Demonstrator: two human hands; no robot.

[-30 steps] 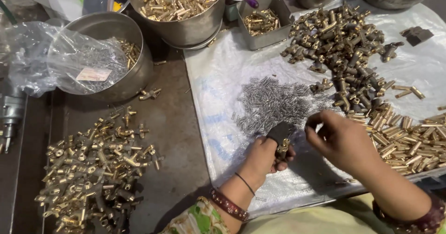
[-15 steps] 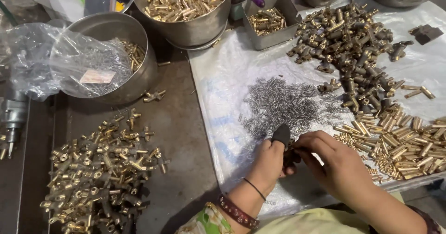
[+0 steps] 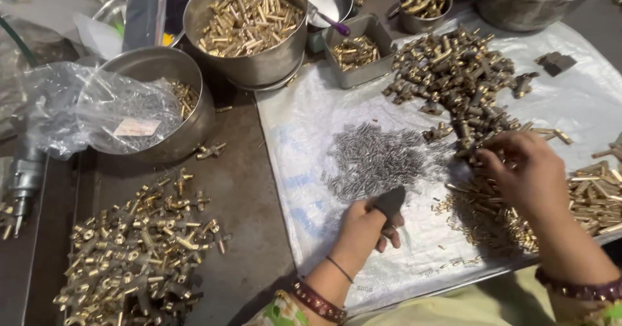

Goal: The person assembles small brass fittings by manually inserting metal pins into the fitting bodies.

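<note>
The right hand (image 3: pixel 528 174) reaches into the brass fittings (image 3: pixel 466 80) heaped on the white plastic sheet (image 3: pixel 311 132), its fingers (image 3: pixel 495 148) curled down onto the pile's near edge; whether they pinch a piece I cannot tell. Below them lie small brass pins (image 3: pixel 492 219). The left hand (image 3: pixel 366 225), fingers loosely curled, wears a dark thumb cover (image 3: pixel 391 201) beside the grey springs (image 3: pixel 379 157). Further left, finished brass parts (image 3: pixel 139 245) lie on the worktop (image 3: pixel 243 190) near a steel bowl (image 3: pixel 249 25).
</note>
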